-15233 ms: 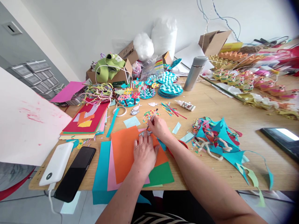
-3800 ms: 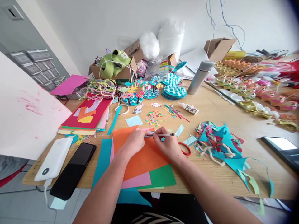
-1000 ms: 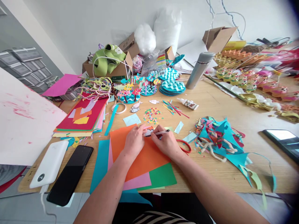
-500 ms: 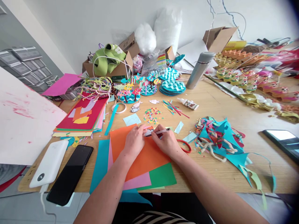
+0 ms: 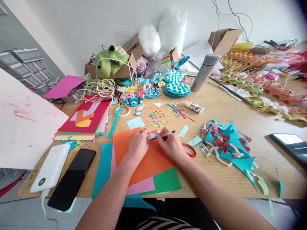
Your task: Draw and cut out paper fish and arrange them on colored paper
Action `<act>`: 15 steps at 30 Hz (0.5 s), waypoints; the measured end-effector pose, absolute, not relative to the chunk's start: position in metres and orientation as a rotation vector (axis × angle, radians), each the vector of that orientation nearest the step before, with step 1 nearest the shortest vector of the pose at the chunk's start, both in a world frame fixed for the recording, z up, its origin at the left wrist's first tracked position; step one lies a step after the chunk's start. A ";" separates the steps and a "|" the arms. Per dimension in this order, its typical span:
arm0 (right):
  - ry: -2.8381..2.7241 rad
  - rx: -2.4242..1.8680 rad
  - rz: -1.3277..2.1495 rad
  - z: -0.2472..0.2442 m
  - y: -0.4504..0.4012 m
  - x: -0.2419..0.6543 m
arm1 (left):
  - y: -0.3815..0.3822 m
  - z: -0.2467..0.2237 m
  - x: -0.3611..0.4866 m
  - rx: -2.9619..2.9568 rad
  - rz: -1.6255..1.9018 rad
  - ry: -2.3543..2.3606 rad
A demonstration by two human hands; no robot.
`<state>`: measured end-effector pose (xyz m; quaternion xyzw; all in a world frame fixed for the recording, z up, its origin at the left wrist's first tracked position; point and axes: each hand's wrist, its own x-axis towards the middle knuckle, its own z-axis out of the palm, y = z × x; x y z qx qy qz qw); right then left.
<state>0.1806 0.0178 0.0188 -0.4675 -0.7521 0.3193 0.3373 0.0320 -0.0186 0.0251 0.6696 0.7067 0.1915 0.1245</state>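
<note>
My right hand [image 5: 170, 144] is closed round a pen [image 5: 168, 133] whose back end points right. The pen's tip meets a small pale paper piece [image 5: 153, 135] with dark outlines, which lies on an orange paper sheet [image 5: 148, 163]. My left hand [image 5: 138, 143] pinches this piece at its left edge; my fingers partly hide it. Beneath the orange sheet are pink, green and blue sheets [image 5: 103, 167]. Red scissors handles [image 5: 190, 150] show beside my right wrist. Beyond my hands lie fish-shaped cutouts [image 5: 158, 104] and a heap of coloured paper bits [image 5: 155, 118].
A phone [image 5: 72, 179] and white power bank [image 5: 51, 167] lie at left, below stacked coloured paper [image 5: 83, 119]. Blue scraps [image 5: 227, 140] pile at right. A glue bottle [image 5: 193, 107], steel flask [image 5: 205, 72] and finished fish crafts [image 5: 131, 99] stand farther back.
The pen and my right fingers have shifted very slightly over the small paper piece. My left hand stays in place.
</note>
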 end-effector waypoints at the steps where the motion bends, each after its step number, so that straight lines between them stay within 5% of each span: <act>1: -1.962 -1.218 0.827 0.019 0.018 0.181 | -0.019 0.025 0.032 1.954 0.565 2.058; 15: -1.946 -1.205 0.829 0.017 0.019 0.182 | -0.019 0.023 0.034 1.924 0.640 2.033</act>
